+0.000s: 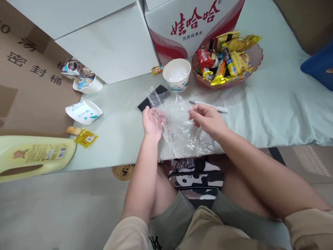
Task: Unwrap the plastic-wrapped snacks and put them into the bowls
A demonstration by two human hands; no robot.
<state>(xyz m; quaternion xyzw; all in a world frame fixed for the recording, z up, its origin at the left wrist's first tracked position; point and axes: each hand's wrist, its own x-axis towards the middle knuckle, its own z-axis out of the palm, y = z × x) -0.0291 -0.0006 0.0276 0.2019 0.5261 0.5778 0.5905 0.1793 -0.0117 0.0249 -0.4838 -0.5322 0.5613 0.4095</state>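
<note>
Sheets of crinkled clear plastic film lie on the cloth-covered table between my hands. My left hand is turned palm up at their left edge, its fingers curled in around some of the film. Over on the right, my right hand hovers above the film with thumb and fingertips pinched together; anything between them is too small to make out. A white pen-like cutter lies just behind the right hand. Beyond the left hand is a black phone, partly covered by film. A paper cup behind holds clear plastic pieces.
A bowl of packaged snacks stands at the back right, before a red-and-white carton. To the left are a tipped paper cup, a cup of snacks, a yellow packet and a yellow jug.
</note>
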